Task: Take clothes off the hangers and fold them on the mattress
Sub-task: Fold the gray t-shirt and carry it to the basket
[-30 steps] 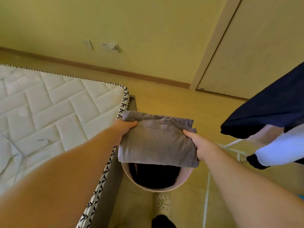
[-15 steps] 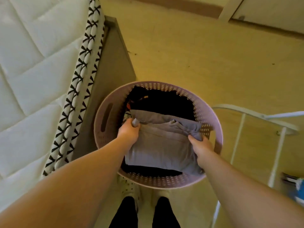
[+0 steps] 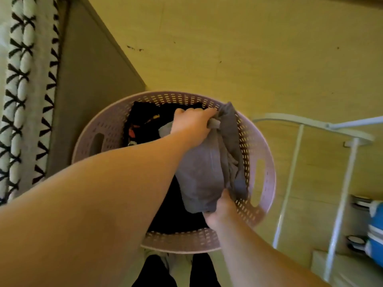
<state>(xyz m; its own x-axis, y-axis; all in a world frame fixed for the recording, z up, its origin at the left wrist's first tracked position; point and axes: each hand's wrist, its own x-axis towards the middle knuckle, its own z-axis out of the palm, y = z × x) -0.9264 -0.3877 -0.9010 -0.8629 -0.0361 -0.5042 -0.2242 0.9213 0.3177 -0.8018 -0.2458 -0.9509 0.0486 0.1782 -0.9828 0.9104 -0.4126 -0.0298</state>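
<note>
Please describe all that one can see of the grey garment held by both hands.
The grey garment is plain, soft-looking thin fabric, folded into a long bundle with loose folds along its right edge. It is tilted in the right half of the lilac basket, beside its perforated wall and over black clothes. The left hand grips its far end; the right hand holds its near end.

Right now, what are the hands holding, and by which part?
Both hold the folded grey garment at the laundry basket. The left hand grips its far end, bunched in the fingers. The right hand holds its near edge.
</note>
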